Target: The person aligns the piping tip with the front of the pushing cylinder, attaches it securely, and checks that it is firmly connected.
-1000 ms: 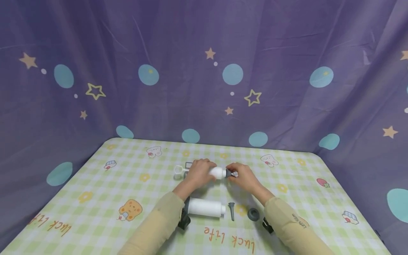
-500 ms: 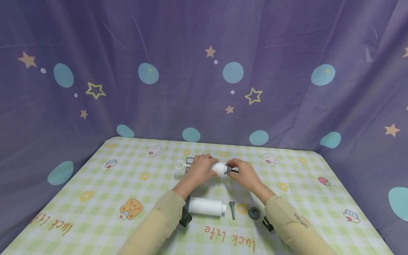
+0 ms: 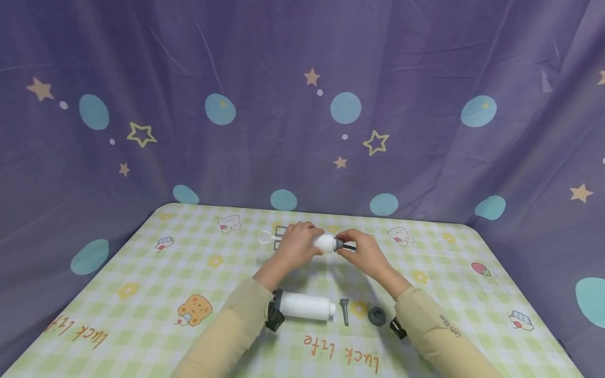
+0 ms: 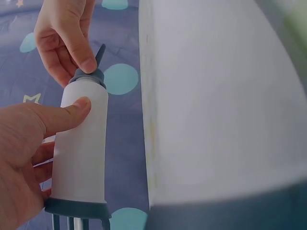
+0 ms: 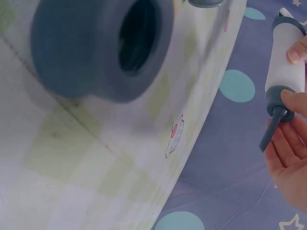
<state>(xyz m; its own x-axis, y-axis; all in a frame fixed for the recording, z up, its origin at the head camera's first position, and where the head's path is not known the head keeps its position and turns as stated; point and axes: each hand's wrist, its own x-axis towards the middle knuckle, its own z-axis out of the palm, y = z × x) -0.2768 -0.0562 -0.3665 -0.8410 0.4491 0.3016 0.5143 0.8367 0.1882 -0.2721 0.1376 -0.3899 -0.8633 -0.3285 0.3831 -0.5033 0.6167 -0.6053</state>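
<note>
Head view: over the table's (image 3: 146, 320) far half, the left hand (image 3: 299, 243) curls round the white barrel (image 3: 324, 243); the right hand (image 3: 368, 255) pinches its grey collar (image 3: 337, 244). I judge this as collar fastening, next calling for a twist against a steady barrel.

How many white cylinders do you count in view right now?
2. One white cylinder is gripped by the left hand, above the tablecloth; the other cylinder lies on the cloth, left of the loose dark nozzle. More could be hidden from view.
</note>
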